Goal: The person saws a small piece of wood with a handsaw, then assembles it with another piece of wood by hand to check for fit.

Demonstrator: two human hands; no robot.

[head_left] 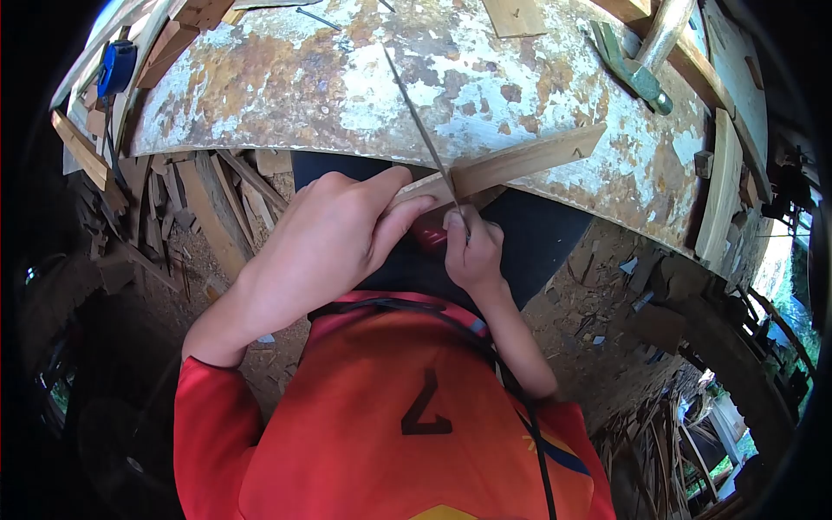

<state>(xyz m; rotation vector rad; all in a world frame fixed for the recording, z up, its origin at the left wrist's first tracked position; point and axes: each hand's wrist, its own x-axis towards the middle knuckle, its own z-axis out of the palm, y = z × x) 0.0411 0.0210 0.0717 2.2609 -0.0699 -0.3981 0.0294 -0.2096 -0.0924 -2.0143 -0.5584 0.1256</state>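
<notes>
A narrow wooden strip [529, 162] lies across the near edge of the worn workbench, its near end overhanging. My left hand [342, 212] is closed on that end, thumb along one side and fingers on the other. Seen almost edge-on, a saw [414, 117] crosses the strip, its long thin blade reaching away over the bench. My right hand [477, 247] is closed round the saw's near end, just below the strip. Most of the handle is hidden by the fingers; something shiny and red [431, 236] shows between my hands.
The workbench [286, 95] has flaking white paint. A hammer [641, 78] lies at its right, a flat wooden piece [515, 17] and a nail [319, 18] at the far side. A blue tape measure [117, 68] sits at the left. Wood scraps [230, 204] and sawdust cover the ground.
</notes>
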